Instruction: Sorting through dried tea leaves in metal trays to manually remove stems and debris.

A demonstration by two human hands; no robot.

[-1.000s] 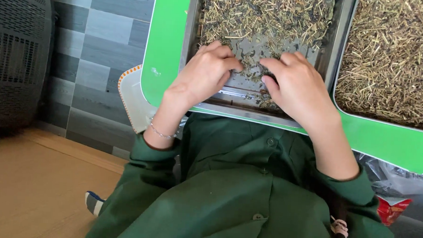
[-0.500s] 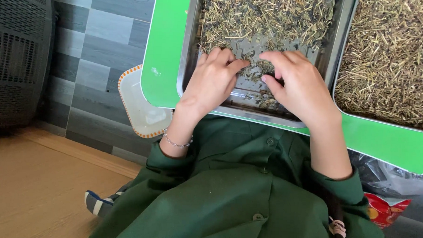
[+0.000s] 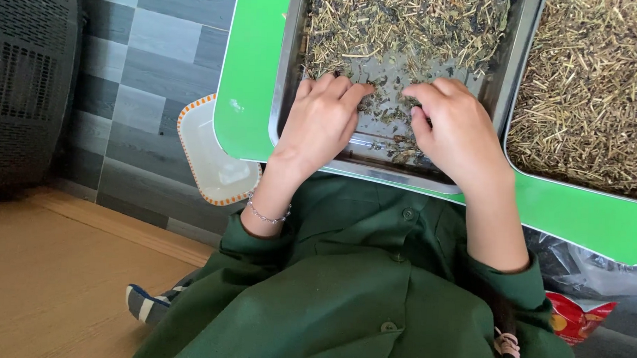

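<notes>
Head view shows both hands in the metal tray [image 3: 288, 72], which rests on the green counter [image 3: 248, 71]; the left hand [image 3: 320, 122] lies palm down, fingers curled loosely on the tray floor, gripping nothing that shows; the right hand [image 3: 456, 131] sits at its 3 o'clock, fingers bent over a small clump of dried leaves [image 3: 395, 107]; whether it pinches any I cannot tell; the two hands stand slightly apart. The main heap of dried herb [image 3: 408, 23] lies at 12 o'clock. Sorting well here probably means thin spreading, light fingertips, and keeping stalks away from the tray of straw-coloured stems [image 3: 597, 90] at 3 o'clock.
</notes>
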